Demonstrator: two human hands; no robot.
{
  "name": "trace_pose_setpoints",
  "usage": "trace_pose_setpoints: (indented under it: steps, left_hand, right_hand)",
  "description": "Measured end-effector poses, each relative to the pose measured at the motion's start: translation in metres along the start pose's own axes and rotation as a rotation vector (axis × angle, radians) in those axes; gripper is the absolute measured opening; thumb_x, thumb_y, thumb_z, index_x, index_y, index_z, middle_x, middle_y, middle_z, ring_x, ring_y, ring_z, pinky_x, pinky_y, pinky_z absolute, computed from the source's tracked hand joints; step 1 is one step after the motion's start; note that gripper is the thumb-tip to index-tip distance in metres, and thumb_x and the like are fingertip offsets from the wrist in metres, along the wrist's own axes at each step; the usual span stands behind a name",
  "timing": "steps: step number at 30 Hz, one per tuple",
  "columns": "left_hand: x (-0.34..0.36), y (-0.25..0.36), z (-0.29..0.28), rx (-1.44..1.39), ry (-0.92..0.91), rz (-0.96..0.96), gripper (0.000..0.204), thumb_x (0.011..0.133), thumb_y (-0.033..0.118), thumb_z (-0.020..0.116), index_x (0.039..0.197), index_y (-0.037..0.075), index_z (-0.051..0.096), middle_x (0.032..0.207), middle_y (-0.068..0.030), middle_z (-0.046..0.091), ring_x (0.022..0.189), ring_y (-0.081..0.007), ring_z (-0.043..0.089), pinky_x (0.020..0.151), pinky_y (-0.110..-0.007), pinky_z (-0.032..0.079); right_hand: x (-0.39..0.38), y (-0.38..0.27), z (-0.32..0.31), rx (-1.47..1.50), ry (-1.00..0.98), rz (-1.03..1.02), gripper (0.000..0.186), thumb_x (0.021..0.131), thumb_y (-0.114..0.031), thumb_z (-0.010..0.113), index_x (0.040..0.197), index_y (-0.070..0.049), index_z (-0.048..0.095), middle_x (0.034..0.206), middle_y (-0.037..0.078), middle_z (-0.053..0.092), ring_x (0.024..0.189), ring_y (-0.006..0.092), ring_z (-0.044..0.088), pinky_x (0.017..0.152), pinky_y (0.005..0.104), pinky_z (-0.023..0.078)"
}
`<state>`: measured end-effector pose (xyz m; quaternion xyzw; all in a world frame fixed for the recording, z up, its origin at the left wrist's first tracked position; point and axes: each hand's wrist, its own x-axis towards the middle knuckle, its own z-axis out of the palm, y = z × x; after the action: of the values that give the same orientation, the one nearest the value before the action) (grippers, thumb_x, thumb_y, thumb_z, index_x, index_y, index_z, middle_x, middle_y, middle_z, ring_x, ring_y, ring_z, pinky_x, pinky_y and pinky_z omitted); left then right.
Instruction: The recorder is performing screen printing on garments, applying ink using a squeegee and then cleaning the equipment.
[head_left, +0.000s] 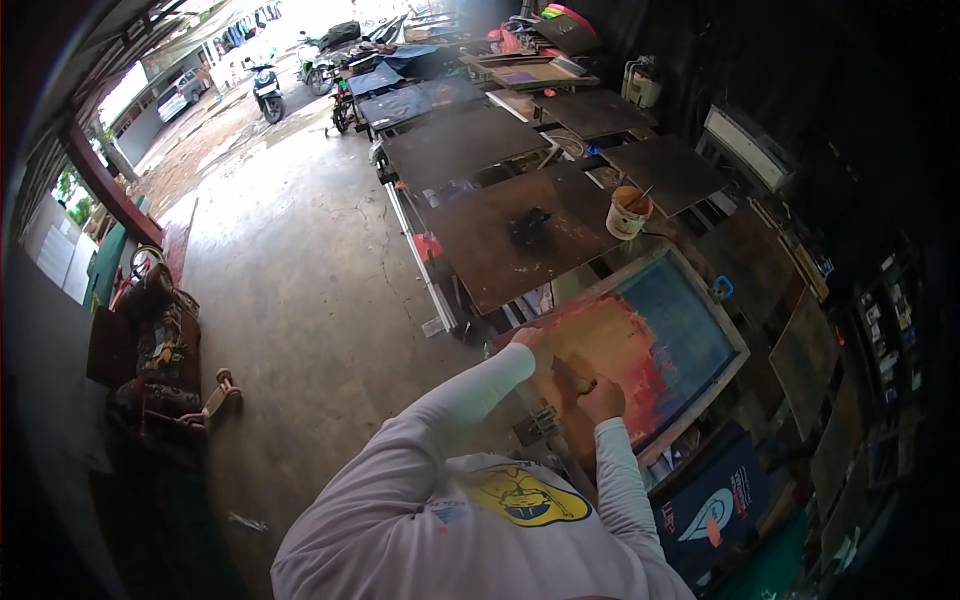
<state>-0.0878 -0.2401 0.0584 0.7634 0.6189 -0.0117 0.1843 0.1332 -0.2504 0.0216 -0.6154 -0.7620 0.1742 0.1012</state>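
Observation:
A printing screen in a pale frame (705,290) lies tilted before me, its mesh smeared orange and red (590,330) with blue (685,320) toward the right. My left hand (526,337) is closed on the frame's left edge. My right hand (602,398) grips a scraper (568,372) over the orange area, fingers wrapped round its handle; how much the blade touches the mesh I cannot tell. A metal clamp (543,425) sits at the frame's near left edge. Just beyond the screen stands a white bucket of orange paste (628,215) with a stick in it.
Dark metal boards (510,240) form rows along a long rack with a metal rail (420,265). A dark printed panel (710,490) lies at the lower right. A worn sofa (150,370) stands left on the concrete floor (280,280); scooters (268,92) are parked toward the bright opening.

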Motion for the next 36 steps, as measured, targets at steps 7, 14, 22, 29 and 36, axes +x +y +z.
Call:
trace_pose_setpoints:
  steps: [7, 14, 22, 29, 36]
  left_hand:
    - [-0.002, -0.039, 0.052, -0.07, -0.02, -0.085, 0.051, 0.067, 0.041, 0.078, 0.104, 0.007, 0.071, 0.095, -0.0169, 0.072, 0.09, -0.0332, 0.071, 0.078, -0.042, 0.057]
    - [0.046, -0.041, 0.009, -0.011, -0.08, 0.152, 0.022, 0.065, 0.022, 0.069, 0.082, 0.01, 0.075, 0.089, -0.0145, 0.073, 0.086, -0.0312, 0.071, 0.074, -0.039, 0.057]
    - [0.066, -0.062, 0.032, -0.008, -0.031, 0.317, 0.036, 0.067, 0.02, 0.067, 0.1, 0.007, 0.074, 0.109, -0.0153, 0.07, 0.101, -0.0331, 0.068, 0.083, -0.041, 0.056]
    - [0.065, -0.073, 0.011, 0.071, -0.249, 0.545, 0.033, 0.071, 0.021, 0.069, 0.098, 0.004, 0.074, 0.102, -0.0177, 0.072, 0.098, -0.0327, 0.07, 0.081, -0.043, 0.057]
    - [0.093, -0.07, -0.005, 0.647, -0.336, 1.073, 0.024, 0.078, 0.022, 0.065, 0.094, 0.006, 0.076, 0.099, -0.0151, 0.073, 0.096, -0.033, 0.071, 0.083, -0.045, 0.057]
  right_hand:
    - [-0.028, -0.035, 0.009, -0.061, 0.074, 0.013, 0.022, 0.068, -0.021, 0.07, 0.084, -0.006, 0.068, 0.083, 0.021, 0.07, 0.081, 0.0411, 0.068, 0.072, 0.0499, 0.054]
    - [-0.004, -0.032, 0.002, 0.105, 0.207, 0.077, 0.02, 0.069, -0.019, 0.072, 0.083, -0.005, 0.073, 0.079, 0.021, 0.069, 0.077, 0.0403, 0.068, 0.071, 0.0473, 0.055]
    - [-0.004, -0.05, 0.032, 0.098, 0.309, 0.214, 0.02, 0.07, -0.017, 0.073, 0.085, -0.005, 0.074, 0.081, 0.02, 0.07, 0.079, 0.0378, 0.069, 0.071, 0.0433, 0.056]
    - [-0.032, -0.08, 0.05, 0.136, 0.288, 0.432, 0.038, 0.064, -0.027, 0.082, 0.092, -0.002, 0.073, 0.086, 0.019, 0.071, 0.081, 0.0334, 0.071, 0.073, 0.0405, 0.056]
    - [-0.013, -0.064, 0.057, 0.105, 0.343, 0.45, 0.039, 0.068, -0.028, 0.076, 0.1, -0.005, 0.073, 0.09, 0.017, 0.072, 0.083, 0.0336, 0.07, 0.078, 0.0423, 0.056]
